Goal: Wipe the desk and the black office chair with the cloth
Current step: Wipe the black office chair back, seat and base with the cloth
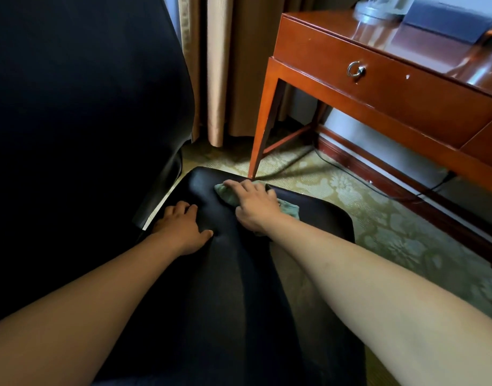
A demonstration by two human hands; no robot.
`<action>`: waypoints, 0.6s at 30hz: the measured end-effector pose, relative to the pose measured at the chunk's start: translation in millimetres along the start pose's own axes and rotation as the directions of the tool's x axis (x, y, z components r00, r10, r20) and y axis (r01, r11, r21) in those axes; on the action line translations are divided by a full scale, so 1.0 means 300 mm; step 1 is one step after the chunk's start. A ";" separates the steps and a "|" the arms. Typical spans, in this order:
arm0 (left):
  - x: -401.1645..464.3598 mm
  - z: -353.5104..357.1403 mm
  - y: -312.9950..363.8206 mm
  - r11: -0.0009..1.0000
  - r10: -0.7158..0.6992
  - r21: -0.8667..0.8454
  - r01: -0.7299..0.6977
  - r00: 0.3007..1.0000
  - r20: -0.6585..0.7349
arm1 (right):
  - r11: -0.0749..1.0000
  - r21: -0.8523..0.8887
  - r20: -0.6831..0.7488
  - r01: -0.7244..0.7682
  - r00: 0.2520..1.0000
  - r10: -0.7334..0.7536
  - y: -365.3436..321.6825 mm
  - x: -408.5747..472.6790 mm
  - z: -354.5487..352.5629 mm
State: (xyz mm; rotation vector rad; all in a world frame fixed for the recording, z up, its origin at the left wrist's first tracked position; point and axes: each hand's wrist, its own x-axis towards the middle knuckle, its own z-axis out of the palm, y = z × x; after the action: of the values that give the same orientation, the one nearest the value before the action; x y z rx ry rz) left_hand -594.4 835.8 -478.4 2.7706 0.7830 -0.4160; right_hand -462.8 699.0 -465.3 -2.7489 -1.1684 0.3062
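- Two bare forearms reach forward from the bottom edge, one from each side, over the seat of the one black office chair (211, 288).
- The left hand (180, 228) lies flat on the seat near the backrest side, palm down, fingers loosely spread and thumb out to the right; it holds nothing.
- The right hand (253, 204) presses palm down on the one cloth (225, 194), fingers stretched out over it rather than curled around it.
- The cloth is grey-green and crumpled; it lies on the far part of the seat, close to the far edge, and shows at two places, beyond the fingertips and beside the heel of the hand.
- The chair's tall black backrest (80, 107) fills the left side.
- A patterned green carpet (392, 218) covers the floor beyond the seat, with one dark cable (347, 171) running across it.
- The one wooden desk (406, 87) stands at the right, well apart from the hands; one tapered leg comes down just beyond the seat's far edge.
- Its front shows one drawer with one metal ring pull (356, 69).
- Beige curtains (233, 65) hang behind, between chair and desk.
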 end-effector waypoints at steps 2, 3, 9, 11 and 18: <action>0.005 0.003 0.000 1.000 -0.002 -0.001 0.002 1.000 -0.001 | 1.000 -0.007 0.012 -0.011 1.000 0.011 0.015 0.025 0.001; 0.008 0.006 -0.001 1.000 -0.004 -0.001 0.004 1.000 -0.003 | 1.000 -0.005 0.013 -0.025 1.000 0.025 0.020 0.035 0.002; 0.027 0.018 -0.005 1.000 -0.008 0.023 0.008 1.000 0.015 | 0.997 -0.009 0.009 -0.071 0.997 0.071 -0.003 0.047 0.006; 0.026 0.022 -0.010 1.000 -0.007 0.016 0.007 1.000 0.020 | 0.998 -0.012 0.028 -0.060 0.998 0.060 0.000 0.030 -0.001; 0.007 -0.001 -0.001 0.999 0.012 -0.047 -0.010 0.999 0.033 | 0.998 -0.051 0.162 0.040 0.986 -0.031 -0.022 -0.103 -0.036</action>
State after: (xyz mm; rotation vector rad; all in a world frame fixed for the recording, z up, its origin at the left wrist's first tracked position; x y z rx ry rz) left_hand -593.0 837.1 -478.9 2.7163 0.7597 -0.4354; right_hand -485.6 680.7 -449.5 -2.7904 -1.2809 0.5088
